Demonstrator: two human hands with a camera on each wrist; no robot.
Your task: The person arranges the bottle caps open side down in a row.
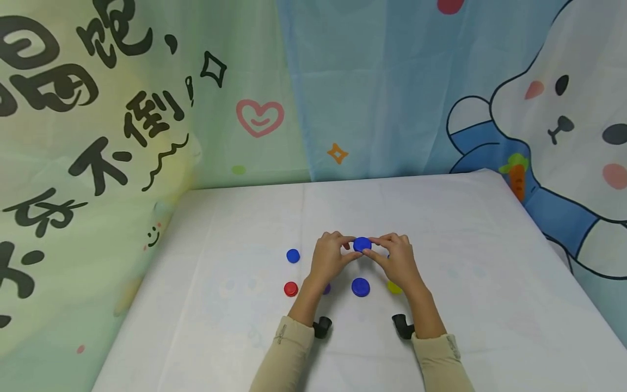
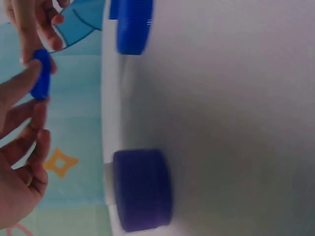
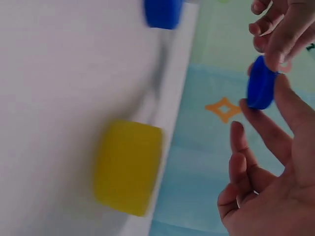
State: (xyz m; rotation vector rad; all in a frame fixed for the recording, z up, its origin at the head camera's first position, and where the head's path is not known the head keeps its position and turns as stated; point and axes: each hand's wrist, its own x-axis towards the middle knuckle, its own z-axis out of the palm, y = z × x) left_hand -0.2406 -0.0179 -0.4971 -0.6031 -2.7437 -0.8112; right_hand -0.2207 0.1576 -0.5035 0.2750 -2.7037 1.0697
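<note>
Both hands pinch one blue bottle cap point(image 1: 362, 244) above the table, at the middle of the head view. The left hand point(image 1: 328, 258) grips its left edge between thumb and fingertips, and the right hand point(image 1: 399, 261) does the same at the right edge. In the right wrist view the held cap point(image 3: 261, 82) is seen nearly edge-on. Below the hands lies another blue cap point(image 1: 360, 287). A purple cap point(image 2: 142, 191) rests under the left wrist, partly hidden in the head view. Near the right wrist is a yellow cap point(image 3: 130, 167), also partly covered there.
On the left of the white table point(image 1: 235, 337) lie a small blue cap point(image 1: 293, 256) and a red cap point(image 1: 291, 289). A sliver of blue shows behind the right hand. Black wrist mounts point(image 1: 403, 326) sit at both cuffs. A printed curtain point(image 1: 382, 98) hangs behind.
</note>
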